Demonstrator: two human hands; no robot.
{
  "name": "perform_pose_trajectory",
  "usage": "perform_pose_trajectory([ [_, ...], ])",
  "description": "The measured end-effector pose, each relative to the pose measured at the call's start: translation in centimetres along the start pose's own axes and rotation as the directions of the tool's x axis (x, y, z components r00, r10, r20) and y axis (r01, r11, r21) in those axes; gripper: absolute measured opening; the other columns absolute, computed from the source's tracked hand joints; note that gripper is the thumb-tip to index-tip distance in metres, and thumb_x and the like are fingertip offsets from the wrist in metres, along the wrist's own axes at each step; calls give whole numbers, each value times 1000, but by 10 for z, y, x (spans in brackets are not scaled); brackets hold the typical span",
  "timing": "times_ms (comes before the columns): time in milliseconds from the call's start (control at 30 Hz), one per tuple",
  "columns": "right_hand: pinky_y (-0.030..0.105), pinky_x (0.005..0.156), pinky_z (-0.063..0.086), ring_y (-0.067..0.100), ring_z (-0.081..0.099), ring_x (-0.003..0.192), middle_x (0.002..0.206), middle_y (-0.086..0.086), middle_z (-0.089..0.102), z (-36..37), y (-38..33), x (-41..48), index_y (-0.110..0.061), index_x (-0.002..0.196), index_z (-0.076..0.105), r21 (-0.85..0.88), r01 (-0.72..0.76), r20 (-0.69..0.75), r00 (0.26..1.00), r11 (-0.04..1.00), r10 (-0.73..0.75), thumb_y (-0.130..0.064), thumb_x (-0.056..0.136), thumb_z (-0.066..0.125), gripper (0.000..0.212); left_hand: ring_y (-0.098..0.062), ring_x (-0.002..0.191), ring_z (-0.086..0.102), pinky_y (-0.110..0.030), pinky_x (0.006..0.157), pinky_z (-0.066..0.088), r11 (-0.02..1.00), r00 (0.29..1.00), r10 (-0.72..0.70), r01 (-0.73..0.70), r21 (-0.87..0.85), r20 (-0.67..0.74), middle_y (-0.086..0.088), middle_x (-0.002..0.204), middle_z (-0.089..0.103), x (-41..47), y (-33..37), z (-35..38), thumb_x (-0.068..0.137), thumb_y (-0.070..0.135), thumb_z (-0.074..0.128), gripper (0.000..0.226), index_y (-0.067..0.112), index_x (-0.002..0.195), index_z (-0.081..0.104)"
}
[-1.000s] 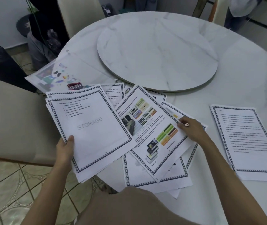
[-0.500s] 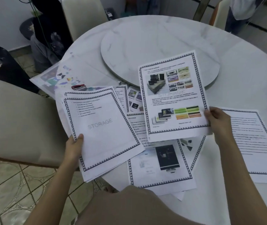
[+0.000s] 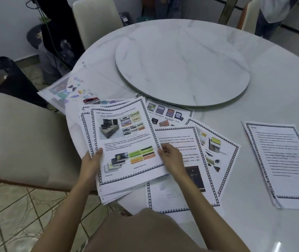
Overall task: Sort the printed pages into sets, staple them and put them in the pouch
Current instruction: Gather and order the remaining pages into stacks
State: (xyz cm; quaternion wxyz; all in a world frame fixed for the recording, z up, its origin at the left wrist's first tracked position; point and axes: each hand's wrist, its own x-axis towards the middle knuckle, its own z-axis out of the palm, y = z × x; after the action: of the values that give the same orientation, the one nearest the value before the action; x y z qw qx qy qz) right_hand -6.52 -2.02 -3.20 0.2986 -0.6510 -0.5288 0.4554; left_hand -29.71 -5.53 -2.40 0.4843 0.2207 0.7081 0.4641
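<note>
Here the held stack (image 3: 124, 142) of printed pages is on the near-left side of the turntable (image 3: 181, 66), hanging partly past the edge of the table (image 3: 276, 91). The left hand (image 3: 92, 162) grips the stack's left margin, thumb on top and fingers hidden underneath. The right hand (image 3: 171, 158) pinches its right margin with curled fingers.

The sheets look thin, light and floppy, and slippery against each other, since their edges are already fanned out. They are probably best held at both side margins and squared up before stapling, because a one-handed hold at a corner would likely let them droop and slide.

More loose pages (image 3: 216, 148) lie overlapping just on the near side of the turntable, and a separate pile (image 3: 283, 160) sits to its near right. A red stapler (image 3: 90, 101) and the clear pouch (image 3: 66, 91) rest to the turntable's left, with a cream chair (image 3: 26, 139) beyond them.
</note>
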Motion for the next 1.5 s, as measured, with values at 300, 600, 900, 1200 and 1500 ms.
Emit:
perform_pose_trajectory([
  [300,12,70,43,17,60,90,99,4,63,-72,22,-14,-9,116,59,-78,-104,-280,957,992,78,-17,91,57,27,-37,115,54,-44,96,44,997,999,11,-8,71,-33,-17,132,54,1,-7,2,98,17,43,37,5,133,44],
  [600,41,97,35,36,39,115,120,22,45,-84,54,-35,0,122,49,-483,-261,-387,920,836,64,-28,77,72,58,-36,112,56,-40,89,46,1000,998,6,-4,24,-63,-17,129,55,-7,-9,10,97,20,45,38,5,132,45],
  [900,38,94,39,30,46,111,116,16,51,-83,52,-26,-1,117,53,-305,-273,-393,909,912,141,-14,79,69,44,-35,116,53,-38,91,44,999,996,19,-16,28,-90,-16,132,53,-12,-7,13,97,15,45,37,3,132,44],
  [1200,31,86,46,21,60,93,101,5,64,-126,38,-22,-8,107,61,-102,-123,-308,947,987,86,-20,92,55,21,-36,117,53,-45,99,43,999,996,5,-2,37,-92,-16,132,52,-14,-8,12,99,16,41,36,4,133,43],
  [1500,41,94,49,28,63,97,109,15,66,-198,13,7,-12,99,62,120,-40,-390,917,992,84,-20,90,58,13,-37,112,56,-51,98,44,998,998,-36,38,56,-42,-17,128,56,-16,-6,3,99,17,41,33,7,130,46],
])
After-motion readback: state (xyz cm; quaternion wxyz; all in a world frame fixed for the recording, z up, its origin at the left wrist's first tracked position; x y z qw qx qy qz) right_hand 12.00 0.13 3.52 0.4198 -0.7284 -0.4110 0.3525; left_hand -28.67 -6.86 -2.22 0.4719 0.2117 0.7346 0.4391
